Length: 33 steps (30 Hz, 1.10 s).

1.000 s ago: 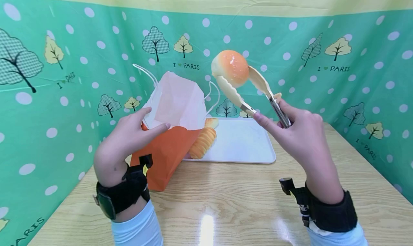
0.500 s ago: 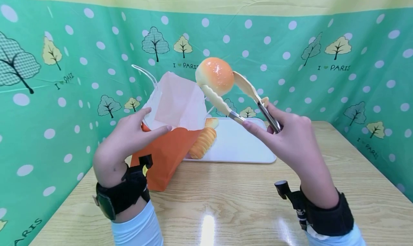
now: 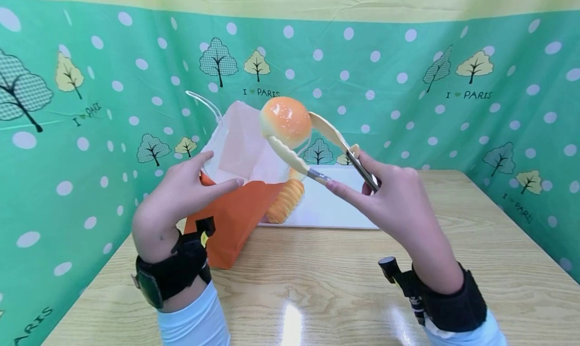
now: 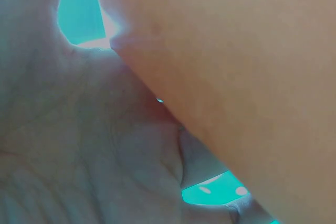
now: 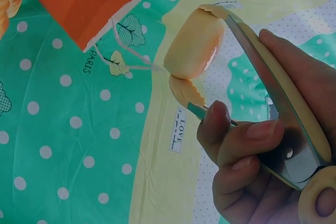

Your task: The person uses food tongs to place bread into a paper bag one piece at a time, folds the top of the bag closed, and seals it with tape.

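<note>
My right hand (image 3: pixel 396 197) grips a pair of tongs (image 3: pixel 296 159) with cream scalloped tips and metal arms. Between the tips is a round, glossy bun (image 3: pixel 286 122), golden on top and pale below, raised in front of the bag's mouth in the head view. The right wrist view shows the same bun (image 5: pixel 194 45) pinched from both sides. My left hand (image 3: pixel 186 185) holds an orange paper bag (image 3: pixel 231 212) at its left rim, thumb across the opening. The bag tilts, its white inside facing me. Skin fills most of the left wrist view.
Behind the bag lies a white tray (image 3: pixel 335 200) with a ridged bread roll (image 3: pixel 285 202) at its left end and another pale piece partly hidden beyond it. White cord handles (image 3: pixel 204 103) stick up from the bag. Green printed cloth (image 3: pixel 380 84) walls the wooden table (image 3: pixel 317 270).
The right hand has moved left and down with the tongs, bringing the bun from above the tray to the bag's mouth. The left hand and bag have barely moved.
</note>
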Each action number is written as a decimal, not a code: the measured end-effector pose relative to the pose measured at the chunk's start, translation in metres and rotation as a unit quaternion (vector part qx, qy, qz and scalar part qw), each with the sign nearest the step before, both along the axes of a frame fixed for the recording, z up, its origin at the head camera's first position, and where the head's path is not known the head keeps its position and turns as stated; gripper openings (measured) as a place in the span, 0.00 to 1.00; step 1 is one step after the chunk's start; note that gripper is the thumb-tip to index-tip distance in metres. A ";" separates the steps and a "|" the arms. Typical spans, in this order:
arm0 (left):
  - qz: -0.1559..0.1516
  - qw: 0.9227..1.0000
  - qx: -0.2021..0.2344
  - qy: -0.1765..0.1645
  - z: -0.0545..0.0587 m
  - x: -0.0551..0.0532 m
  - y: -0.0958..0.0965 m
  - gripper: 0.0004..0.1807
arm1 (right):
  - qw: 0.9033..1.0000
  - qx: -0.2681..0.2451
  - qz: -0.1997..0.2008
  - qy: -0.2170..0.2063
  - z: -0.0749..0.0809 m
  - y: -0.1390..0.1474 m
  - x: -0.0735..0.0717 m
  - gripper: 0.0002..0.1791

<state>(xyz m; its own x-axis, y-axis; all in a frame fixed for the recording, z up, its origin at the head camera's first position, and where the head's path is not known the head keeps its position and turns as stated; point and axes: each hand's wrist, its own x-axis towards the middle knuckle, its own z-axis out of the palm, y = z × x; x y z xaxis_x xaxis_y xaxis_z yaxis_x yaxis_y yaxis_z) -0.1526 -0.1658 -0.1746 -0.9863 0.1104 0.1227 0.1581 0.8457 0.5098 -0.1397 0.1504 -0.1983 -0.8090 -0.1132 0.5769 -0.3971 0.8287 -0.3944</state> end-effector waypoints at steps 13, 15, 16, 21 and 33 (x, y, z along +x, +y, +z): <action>-0.008 1.000 0.000 0.001 -0.003 -0.003 -0.005 0.58 | 0.999 0.031 0.015 0.000 -0.018 -0.020 -0.010 0.44; -0.007 1.000 0.001 -0.001 -0.004 -0.003 -0.005 0.59 | 0.999 0.037 0.015 0.005 -0.021 -0.022 -0.011 0.44; -0.006 1.000 0.002 -0.003 -0.004 -0.003 -0.005 0.59 | 0.999 0.040 0.015 0.005 -0.022 -0.023 -0.012 0.44; -0.005 1.000 0.008 -0.009 -0.004 -0.003 -0.006 0.60 | 0.999 0.049 0.015 0.014 -0.024 -0.024 -0.013 0.45; -0.003 1.000 0.009 -0.012 -0.003 -0.003 -0.006 0.60 | 0.998 0.054 0.015 0.009 -0.021 -0.024 -0.013 0.45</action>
<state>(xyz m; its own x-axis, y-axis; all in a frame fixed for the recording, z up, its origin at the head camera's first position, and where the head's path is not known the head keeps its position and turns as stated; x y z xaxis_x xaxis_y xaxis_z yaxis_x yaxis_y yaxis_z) -0.1553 -0.1722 -0.1773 -0.9883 0.1139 0.1012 0.1504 0.8352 0.5289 -0.1531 0.1262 -0.2196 -0.7942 -0.1998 0.5738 -0.4284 0.8539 -0.2956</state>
